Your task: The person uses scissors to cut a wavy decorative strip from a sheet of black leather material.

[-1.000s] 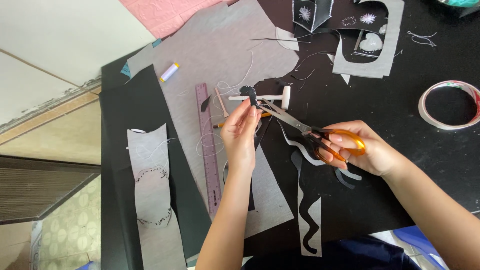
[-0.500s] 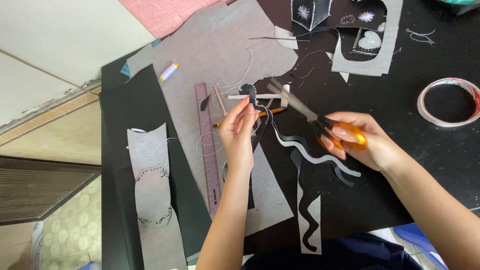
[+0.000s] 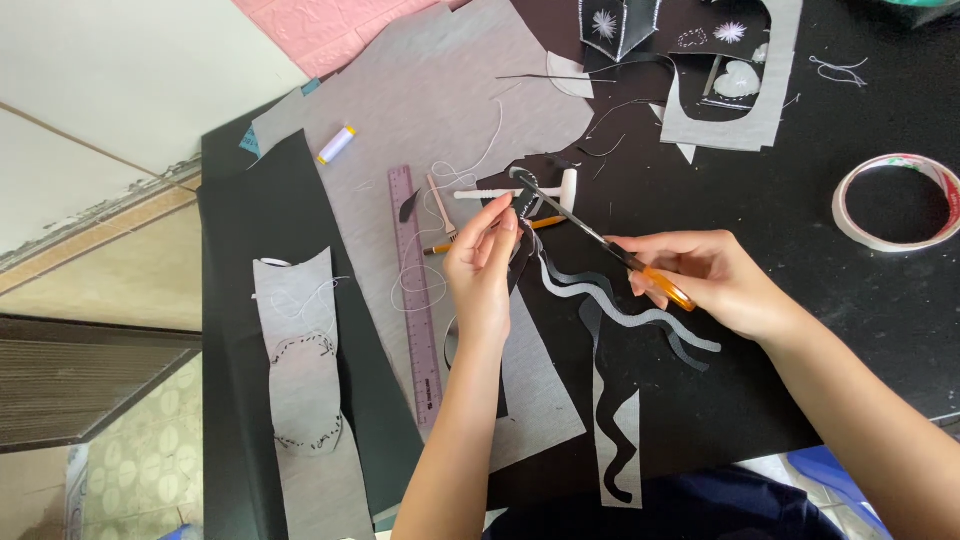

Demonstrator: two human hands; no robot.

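Black felt strip, light and floppy, is pinched near its cut edge by the left hand while orange-handled scissors are gripped in the right hand.

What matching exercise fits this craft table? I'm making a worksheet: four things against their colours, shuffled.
Things:
1. ruler
2. scissors handle in the right hand
3. thread spool
4. tape roll

Colours:
a. orange
b. whitish, see-through
c. purple
d. white with yellow ends

Pairs: 1-c, 2-a, 3-d, 4-b
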